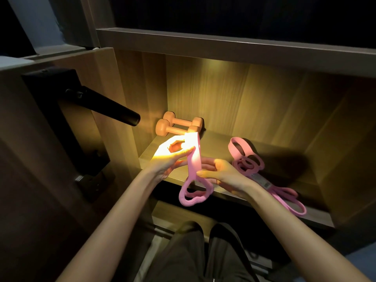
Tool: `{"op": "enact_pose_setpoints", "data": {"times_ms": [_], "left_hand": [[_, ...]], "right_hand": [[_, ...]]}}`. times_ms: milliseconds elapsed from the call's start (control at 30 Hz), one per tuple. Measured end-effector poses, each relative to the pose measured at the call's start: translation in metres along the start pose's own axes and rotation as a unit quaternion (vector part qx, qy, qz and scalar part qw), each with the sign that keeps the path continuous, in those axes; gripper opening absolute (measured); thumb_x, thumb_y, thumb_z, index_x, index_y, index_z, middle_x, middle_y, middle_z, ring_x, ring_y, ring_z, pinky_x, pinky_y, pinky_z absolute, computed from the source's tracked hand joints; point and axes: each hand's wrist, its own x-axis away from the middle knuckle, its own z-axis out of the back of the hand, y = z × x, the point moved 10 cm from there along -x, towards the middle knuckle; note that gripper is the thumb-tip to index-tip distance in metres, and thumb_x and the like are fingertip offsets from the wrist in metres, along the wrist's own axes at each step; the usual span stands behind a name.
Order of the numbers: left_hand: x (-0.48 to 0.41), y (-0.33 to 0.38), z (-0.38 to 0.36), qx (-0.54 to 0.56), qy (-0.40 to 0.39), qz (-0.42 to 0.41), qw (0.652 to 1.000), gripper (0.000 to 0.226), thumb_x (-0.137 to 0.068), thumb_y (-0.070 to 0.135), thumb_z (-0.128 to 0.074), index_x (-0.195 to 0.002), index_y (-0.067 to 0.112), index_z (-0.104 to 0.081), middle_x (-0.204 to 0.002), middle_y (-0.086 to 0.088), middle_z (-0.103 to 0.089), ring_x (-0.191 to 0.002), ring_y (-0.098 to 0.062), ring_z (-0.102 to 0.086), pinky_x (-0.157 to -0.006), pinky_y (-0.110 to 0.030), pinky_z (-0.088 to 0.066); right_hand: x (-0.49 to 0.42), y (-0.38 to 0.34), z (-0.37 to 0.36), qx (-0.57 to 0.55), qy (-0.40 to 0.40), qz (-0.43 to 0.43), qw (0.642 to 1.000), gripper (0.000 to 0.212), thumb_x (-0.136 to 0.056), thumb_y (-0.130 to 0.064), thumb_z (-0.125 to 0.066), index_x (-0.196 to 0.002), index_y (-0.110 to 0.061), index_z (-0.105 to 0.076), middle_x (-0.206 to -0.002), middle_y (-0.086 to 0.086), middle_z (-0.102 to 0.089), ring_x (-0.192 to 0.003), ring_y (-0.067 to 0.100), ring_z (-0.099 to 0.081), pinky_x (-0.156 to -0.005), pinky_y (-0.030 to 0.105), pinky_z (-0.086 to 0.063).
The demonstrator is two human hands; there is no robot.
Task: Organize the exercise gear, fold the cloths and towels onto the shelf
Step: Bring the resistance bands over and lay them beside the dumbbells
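Nearest you, both hands hold the pink resistance band (pixel 194 163) upright just in front of the shelf (pixel 215 141). Your left hand (pixel 173 153) pinches its upper end, and your right hand (pixel 221 171) has thumb and fingers closed on the strap lower down, while the spare loops dangle below the shelf's front edge. Expect it to handle light, limp and stretchy, with a slightly grippy surface. It likely won't hold a shape unless you pin the folds, so take it where the layers overlap and gather the hanging loops before you set it down. Nothing about it looks fragile. Just beyond your right hand, the other pink bands (pixel 248 161) lie on the shelf in a loose tangle, with one long loop trailing right along the front edge. They're equally floppy and apt to snag on each other. Farther back, in the left rear corner of the wooden niche, two orange dumbbells (pixel 177 125) lie side by side, rigid and probably the heaviest items here. A black lamp (pixel 114 110) shines in from the left. No cloths or towels show.
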Motion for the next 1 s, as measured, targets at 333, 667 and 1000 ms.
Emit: {"op": "enact_pose_setpoints", "data": {"times_ms": [333,667,1000], "left_hand": [[-0.002,0.015,0.005,-0.128,-0.013,-0.099,0.987,0.033,-0.081,0.013,-0.072,-0.110,0.021,-0.059,-0.107,0.005,-0.066,-0.096,-0.009,-0.066,-0.068,-0.020,-0.057],[-0.003,-0.001,0.008,-0.237,-0.082,-0.079,0.965,0.034,-0.090,0.021,-0.064,-0.120,0.027,-0.049,-0.112,0.016,-0.057,-0.105,-0.005,-0.060,-0.080,-0.016,-0.054],[-0.007,-0.029,0.040,-0.018,0.071,0.005,0.997,0.027,-0.082,0.007,-0.071,-0.107,0.009,-0.061,-0.103,-0.004,-0.066,-0.093,-0.019,-0.068,-0.061,-0.022,-0.059]], "right_hand": [[-0.006,0.002,0.009,0.036,0.049,0.022,0.998,0.034,-0.085,-0.008,-0.069,-0.118,-0.009,-0.061,-0.105,0.004,-0.072,-0.091,0.017,-0.071,-0.083,0.030,-0.058],[-0.002,-0.017,0.006,0.228,0.015,0.070,0.971,0.010,-0.089,-0.006,-0.060,-0.096,-0.009,-0.067,-0.085,-0.001,-0.066,-0.077,0.004,-0.064,-0.069,0.017,-0.050],[-0.014,-0.007,0.010,0.231,-0.026,0.022,0.972,0.021,-0.094,-0.018,-0.058,-0.115,-0.016,-0.058,-0.094,0.001,-0.070,-0.074,0.012,-0.066,-0.072,0.025,-0.054]]}}
